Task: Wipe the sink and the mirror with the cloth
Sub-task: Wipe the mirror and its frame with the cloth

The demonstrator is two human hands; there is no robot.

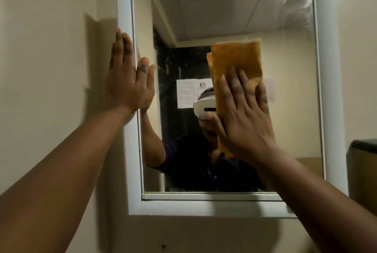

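Cloth (236, 65) pressed flat on mirror (285, 110) by right hand (242, 118).

Dim, warm light is filling the frame — the left hand (128, 81) is casting a hard shadow leftward onto the wall (51, 48). Up-right of the right hand (242, 114), streaky glare is glinting on the mirror (224, 8); edges are bending, detail softly blurring.

R hand (242, 118) flat, pressing orange cloth (236, 63) on mirror (224, 8); L hand (127, 77) on frame (124, 4).
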